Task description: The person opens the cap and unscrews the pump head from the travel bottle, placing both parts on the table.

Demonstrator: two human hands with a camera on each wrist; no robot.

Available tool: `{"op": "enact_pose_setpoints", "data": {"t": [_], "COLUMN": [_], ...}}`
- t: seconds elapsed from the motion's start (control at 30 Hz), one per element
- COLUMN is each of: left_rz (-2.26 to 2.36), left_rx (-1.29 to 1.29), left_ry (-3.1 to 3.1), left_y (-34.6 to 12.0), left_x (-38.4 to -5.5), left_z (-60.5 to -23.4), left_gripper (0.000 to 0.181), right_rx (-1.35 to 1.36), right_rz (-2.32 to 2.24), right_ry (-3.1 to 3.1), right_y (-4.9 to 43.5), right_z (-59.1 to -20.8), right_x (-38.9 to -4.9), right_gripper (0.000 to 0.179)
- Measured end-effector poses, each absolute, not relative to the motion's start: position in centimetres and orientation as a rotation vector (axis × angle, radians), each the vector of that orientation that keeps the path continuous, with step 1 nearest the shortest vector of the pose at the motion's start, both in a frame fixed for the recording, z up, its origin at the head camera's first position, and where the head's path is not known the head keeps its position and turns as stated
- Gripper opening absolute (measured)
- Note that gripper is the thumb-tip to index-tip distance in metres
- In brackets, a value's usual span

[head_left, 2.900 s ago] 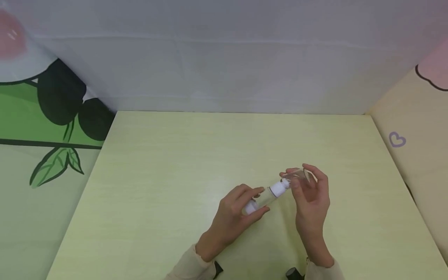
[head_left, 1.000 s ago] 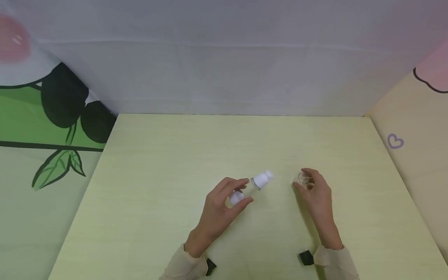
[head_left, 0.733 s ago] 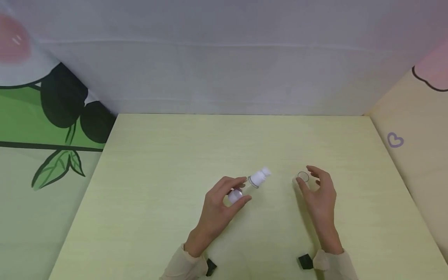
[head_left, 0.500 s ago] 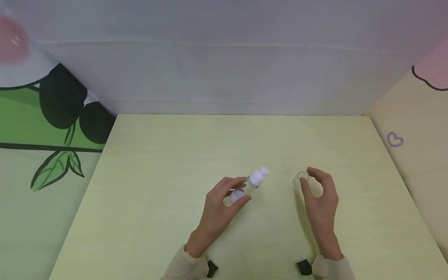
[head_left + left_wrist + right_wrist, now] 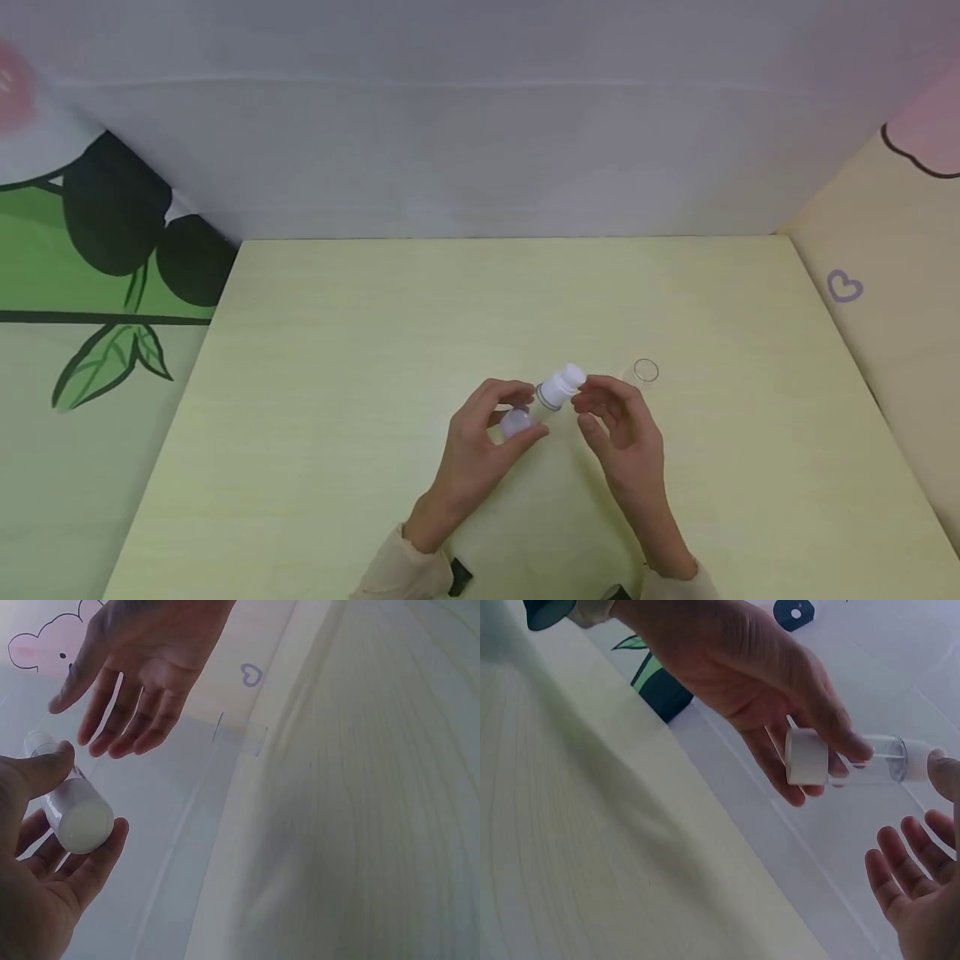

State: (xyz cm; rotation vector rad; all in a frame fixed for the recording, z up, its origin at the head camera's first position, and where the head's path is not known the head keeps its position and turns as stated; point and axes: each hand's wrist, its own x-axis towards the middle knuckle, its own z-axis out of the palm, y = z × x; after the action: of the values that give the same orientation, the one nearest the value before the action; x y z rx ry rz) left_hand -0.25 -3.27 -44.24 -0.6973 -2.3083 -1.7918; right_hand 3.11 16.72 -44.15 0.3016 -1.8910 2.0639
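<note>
My left hand grips a small clear pump bottle between thumb and fingers, tilted with its white pump head up and to the right. The bottle's white base shows in the right wrist view, along with a thin tube through the clear body. Beside the pump head is my right hand, its fingers loosely bent and fingertips right at the white top. From the left wrist view the right hand looks relaxed, palm showing, with nothing in it. A clear cap stands on the table beyond the right hand.
The pale wooden table runs back to a grey-white cloth wall. Printed side panels flank it, with leaves on the left and a heart outline on the right.
My right hand took the clear cap off the bottle, set it on the table at the right, let go, and moved left to the pump head. The left hand kept hold of the bottle.
</note>
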Motion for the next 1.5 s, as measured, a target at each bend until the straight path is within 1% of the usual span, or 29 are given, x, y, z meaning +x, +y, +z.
{"op": "enact_pose_setpoints", "data": {"t": [0.17, 0.23, 0.37, 0.6, 0.7, 0.87, 1.07, 1.2, 1.3, 1.5], "left_rz": [-1.753, -1.718, -1.619, -1.523, -1.604, -1.894, -2.267, -2.381, -2.395, -2.448], "left_rx": [-0.703, -0.716, -0.739, -0.797, -0.842, -0.912, -0.840, -0.800, -0.781, -0.739], "left_ry": [-2.319, -2.320, -2.310, -2.278, -2.267, -2.274, -2.384, -2.436, -2.422, -2.350], "left_y": [-2.8, -2.6, -2.3, -2.5, -2.9, -3.5, -4.1, -4.2, -4.1, -3.7], "left_x": [0.0, 0.0, 0.1, 0.0, -0.2, -0.5, -0.5, -0.5, -0.5, -0.3], "left_z": [-44.2, -44.1, -44.0, -43.9, -43.9, -43.6, -43.2, -43.1, -43.1, -43.1], "left_gripper": [0.053, 0.054, 0.049, 0.042, 0.040, 0.035, 0.031, 0.031, 0.030, 0.034], "right_rx": [0.221, 0.210, 0.182, 0.166, 0.195, 0.293, 0.498, 0.620, 0.592, 0.512], "right_rz": [2.166, 2.181, 2.166, 2.166, 2.204, 2.227, 2.369, 2.405, 2.380, 2.351], "right_ry": [-1.877, -1.861, -1.856, -1.831, -1.840, -1.854, -1.687, -1.664, -1.773, -1.857], "right_y": [15.2, 14.8, 14.2, 14.1, 14.5, 15.3, 15.8, 16.2, 16.3, 16.0], "right_z": [-43.7, -43.6, -43.2, -42.8, -42.8, -42.7, -42.9, -42.9, -42.8, -42.9], "right_x": [3.4, 3.3, 3.2, 3.0, 3.1, 3.1, 2.8, 2.6, 2.8, 3.0], "right_gripper": [0.048, 0.049, 0.048, 0.034, 0.029, 0.026, 0.018, 0.023, 0.028, 0.046]}}
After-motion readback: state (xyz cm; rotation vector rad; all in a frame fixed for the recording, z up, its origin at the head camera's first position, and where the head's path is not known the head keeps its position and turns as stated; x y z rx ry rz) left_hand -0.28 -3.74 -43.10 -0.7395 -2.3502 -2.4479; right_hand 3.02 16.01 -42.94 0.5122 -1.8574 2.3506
